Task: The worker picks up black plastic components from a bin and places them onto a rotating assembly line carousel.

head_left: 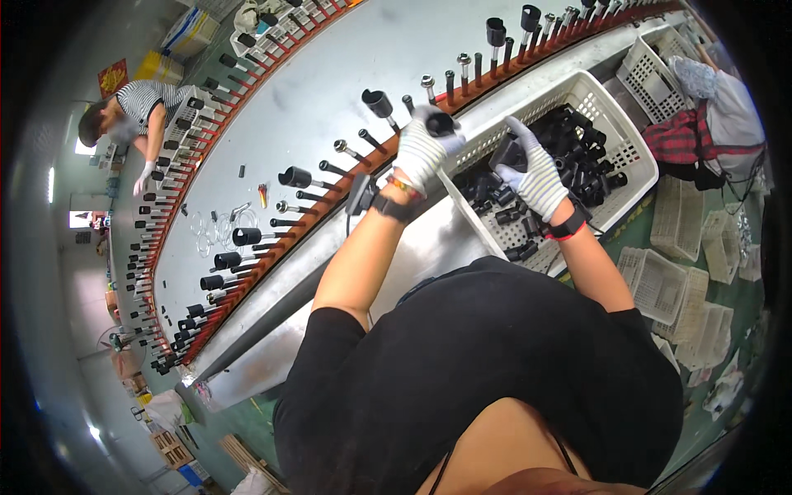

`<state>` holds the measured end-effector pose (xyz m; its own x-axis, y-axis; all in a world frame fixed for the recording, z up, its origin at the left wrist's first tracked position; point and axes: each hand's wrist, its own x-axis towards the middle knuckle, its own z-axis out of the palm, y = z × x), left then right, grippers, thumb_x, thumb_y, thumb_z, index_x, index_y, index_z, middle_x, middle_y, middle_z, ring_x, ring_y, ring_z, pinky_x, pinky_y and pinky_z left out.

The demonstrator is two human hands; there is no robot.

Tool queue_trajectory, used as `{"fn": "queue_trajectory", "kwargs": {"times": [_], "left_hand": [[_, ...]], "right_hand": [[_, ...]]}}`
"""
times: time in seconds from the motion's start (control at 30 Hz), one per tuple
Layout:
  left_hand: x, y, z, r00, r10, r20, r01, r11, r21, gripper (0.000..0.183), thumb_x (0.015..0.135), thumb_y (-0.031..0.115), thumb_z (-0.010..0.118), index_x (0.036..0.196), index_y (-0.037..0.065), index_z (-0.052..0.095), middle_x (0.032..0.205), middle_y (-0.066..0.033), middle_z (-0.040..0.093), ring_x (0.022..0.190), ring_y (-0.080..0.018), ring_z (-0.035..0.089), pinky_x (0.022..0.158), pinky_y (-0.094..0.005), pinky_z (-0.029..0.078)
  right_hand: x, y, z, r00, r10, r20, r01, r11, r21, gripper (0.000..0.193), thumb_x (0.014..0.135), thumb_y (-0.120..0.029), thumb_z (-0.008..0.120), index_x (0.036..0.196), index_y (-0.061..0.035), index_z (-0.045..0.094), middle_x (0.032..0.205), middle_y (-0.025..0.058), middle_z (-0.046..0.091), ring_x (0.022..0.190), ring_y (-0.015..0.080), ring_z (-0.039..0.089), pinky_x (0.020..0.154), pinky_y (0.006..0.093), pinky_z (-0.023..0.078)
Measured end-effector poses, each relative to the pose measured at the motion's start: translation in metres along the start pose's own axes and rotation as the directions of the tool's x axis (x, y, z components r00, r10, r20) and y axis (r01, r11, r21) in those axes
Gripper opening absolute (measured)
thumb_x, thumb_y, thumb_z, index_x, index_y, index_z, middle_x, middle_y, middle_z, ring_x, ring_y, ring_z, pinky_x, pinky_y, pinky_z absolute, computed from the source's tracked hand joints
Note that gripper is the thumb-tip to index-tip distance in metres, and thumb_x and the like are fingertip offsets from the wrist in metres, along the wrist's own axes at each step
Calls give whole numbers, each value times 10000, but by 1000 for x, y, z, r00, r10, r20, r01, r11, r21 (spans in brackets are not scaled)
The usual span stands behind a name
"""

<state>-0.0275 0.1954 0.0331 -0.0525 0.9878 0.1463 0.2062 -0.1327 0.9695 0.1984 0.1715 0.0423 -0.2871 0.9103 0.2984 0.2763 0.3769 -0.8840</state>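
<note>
My left hand, in a white striped glove, is closed round a black cylindrical cup-shaped part beside the row of upright pegs. Slight motion blur softens its fingers. Over the white plastic basket, my right hand, gloved alike, grips a dark block-like black part between thumb and fingers. Many loose black plastic pieces lie in the basket below it. Along the orange-brown rail, pegs carry black cups, slim black sleeves and silvery fittings.
The curved rail bounds a pale grey table with clear tubing on it. Across it, another person in a striped top reaches to the pegs. Stacked white baskets stand at right, near a plaid cloth.
</note>
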Motion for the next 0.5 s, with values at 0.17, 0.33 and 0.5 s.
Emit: {"fn": "queue_trajectory", "kwargs": {"times": [0.17,0.33,0.5], "left_hand": [[83,-12,4,945,-15,-328,-113,924,-366,438,710,-42,773,1075,38,544,897,-73,682,821,-158,644,738,-303,552],[137,-50,11,909,-106,-403,-56,927,-370,285,725,-3,733,947,62,567,813,-38,639,730,-145,612,663,-299,514],[142,-84,2,805,-77,-588,-79,969,-235,263,735,-17,700,920,75,537,760,4,561,680,-119,530,654,-287,476]], "right_hand": [[-3,3,-11,996,91,-22,-90,995,37,582,745,-92,755,1283,-23,545,1139,151,638,1065,223,604,976,327,453],[13,4,-15,993,44,-113,-41,999,34,428,809,-119,743,1198,-47,578,898,25,599,830,107,548,769,262,487],[69,57,-41,936,53,-347,-51,999,17,421,820,-96,728,1195,-37,547,943,42,601,834,127,555,798,273,490]]}}
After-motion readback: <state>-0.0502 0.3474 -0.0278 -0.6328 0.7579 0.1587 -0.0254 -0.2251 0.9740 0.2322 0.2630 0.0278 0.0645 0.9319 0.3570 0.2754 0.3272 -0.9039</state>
